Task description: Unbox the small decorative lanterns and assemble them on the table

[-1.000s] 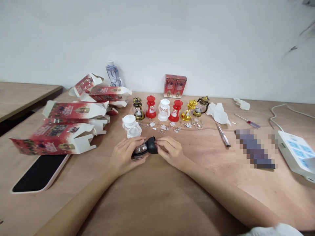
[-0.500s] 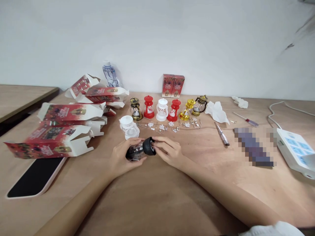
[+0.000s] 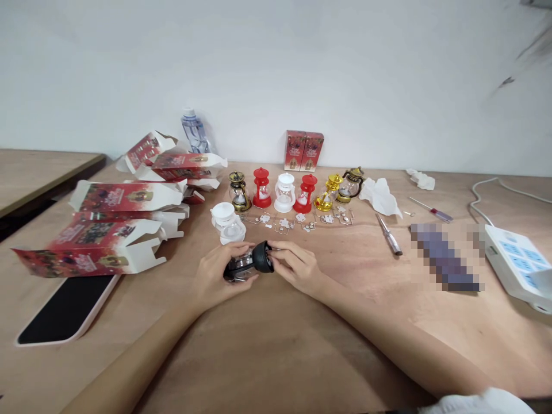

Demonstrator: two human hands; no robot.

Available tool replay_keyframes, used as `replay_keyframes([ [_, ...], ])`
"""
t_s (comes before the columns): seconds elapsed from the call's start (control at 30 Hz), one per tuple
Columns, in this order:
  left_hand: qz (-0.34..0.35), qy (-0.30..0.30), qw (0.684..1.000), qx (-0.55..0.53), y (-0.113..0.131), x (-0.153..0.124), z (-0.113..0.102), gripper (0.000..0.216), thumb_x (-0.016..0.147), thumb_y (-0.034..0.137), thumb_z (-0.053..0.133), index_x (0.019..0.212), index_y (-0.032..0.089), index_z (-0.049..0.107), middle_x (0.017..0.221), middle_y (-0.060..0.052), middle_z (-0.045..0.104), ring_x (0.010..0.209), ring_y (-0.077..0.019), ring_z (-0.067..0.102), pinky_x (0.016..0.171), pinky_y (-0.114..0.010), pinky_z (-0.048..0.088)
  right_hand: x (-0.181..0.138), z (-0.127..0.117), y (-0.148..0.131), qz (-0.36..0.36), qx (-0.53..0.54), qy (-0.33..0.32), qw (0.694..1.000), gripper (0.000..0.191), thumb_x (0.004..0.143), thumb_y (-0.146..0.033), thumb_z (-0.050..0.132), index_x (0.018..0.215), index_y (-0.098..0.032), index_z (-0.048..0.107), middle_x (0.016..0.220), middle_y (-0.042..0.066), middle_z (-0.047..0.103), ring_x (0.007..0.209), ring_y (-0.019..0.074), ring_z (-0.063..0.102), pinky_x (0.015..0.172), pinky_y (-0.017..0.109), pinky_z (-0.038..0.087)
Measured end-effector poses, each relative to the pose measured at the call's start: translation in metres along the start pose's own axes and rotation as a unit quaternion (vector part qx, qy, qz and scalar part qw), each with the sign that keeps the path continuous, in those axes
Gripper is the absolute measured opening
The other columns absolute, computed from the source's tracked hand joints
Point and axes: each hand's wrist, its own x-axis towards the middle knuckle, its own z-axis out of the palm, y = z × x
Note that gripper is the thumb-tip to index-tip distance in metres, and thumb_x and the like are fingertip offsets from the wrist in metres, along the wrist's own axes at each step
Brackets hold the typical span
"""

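A small black toy lantern lies on its side between my two hands, just above the wooden table. My left hand is wrapped round its clear globe and top. My right hand pinches the black round base with its fingertips. A white lantern lies just behind my left hand. Further back stands a row of several lanterns in bronze, red, white and gold, with small metal parts laid out in front of them.
Several opened red-and-white boxes are piled at the left, beside a black tablet. Two shut red boxes and a water bottle stand by the wall. Screwdrivers, crumpled plastic and a white power strip lie at the right.
The black lantern has been turned slightly in my hands and sits a little lower. Both hands keep their hold; the view has shifted a bit.
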Motion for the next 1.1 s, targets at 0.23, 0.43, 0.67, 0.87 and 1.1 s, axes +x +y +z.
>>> replay_keyframes([
  [0.23,0.012,0.0,1.0,0.01,0.0005,0.0008,-0.0001,0.041,0.074,0.027,0.069,0.108,0.02,0.048,0.103,-0.01,0.069,0.092,-0.0216,0.069,0.078,-0.033,0.056,0.0003,-0.0004,-0.0005,-0.003,0.001,-0.003,1.0,0.007,0.086,-0.009,0.055,0.085,-0.013,0.061,0.094,0.015,0.071,0.082,0.0157,0.07,0.073,0.023,0.058],
  [0.43,0.014,0.001,1.0,0.013,0.001,0.0016,-0.0008,0.042,0.073,0.028,0.068,0.109,0.021,0.047,0.104,-0.01,0.069,0.092,-0.022,0.069,0.078,-0.034,0.056,0.0,-0.0007,-0.0007,-0.004,-0.01,-0.007,1.0,0.008,0.086,-0.011,0.053,0.087,-0.014,0.06,0.094,0.014,0.071,0.083,0.0153,0.07,0.074,0.024,0.058],
  [0.67,0.004,-0.006,1.0,0.006,0.0013,0.0009,-0.0013,0.04,0.074,0.027,0.068,0.108,0.021,0.048,0.104,-0.01,0.069,0.093,-0.0218,0.069,0.079,-0.034,0.056,-0.0005,-0.0001,-0.0003,-0.008,-0.005,-0.007,1.0,0.008,0.087,-0.011,0.053,0.088,-0.014,0.06,0.09,0.013,0.071,0.084,0.0153,0.069,0.075,0.024,0.058],
  [0.87,-0.001,-0.006,1.0,-0.003,-0.0001,0.0001,0.0007,0.042,0.074,0.027,0.069,0.109,0.021,0.047,0.105,-0.01,0.069,0.094,-0.0222,0.069,0.079,-0.035,0.057,0.0003,-0.0005,-0.0005,-0.004,-0.008,-0.003,1.0,0.008,0.086,-0.01,0.053,0.087,-0.014,0.06,0.089,0.012,0.07,0.081,0.0148,0.069,0.073,0.023,0.057],
  [1.1,-0.011,-0.003,1.0,-0.01,0.0019,0.0,0.0015,0.042,0.073,0.028,0.069,0.109,0.021,0.047,0.106,-0.009,0.069,0.094,-0.0217,0.069,0.077,-0.034,0.057,0.0003,0.0018,0.0008,0.011,0.009,0.016,1.0,0.009,0.084,-0.008,0.055,0.087,-0.014,0.062,0.085,0.01,0.07,0.078,0.0131,0.067,0.072,0.021,0.056],
])
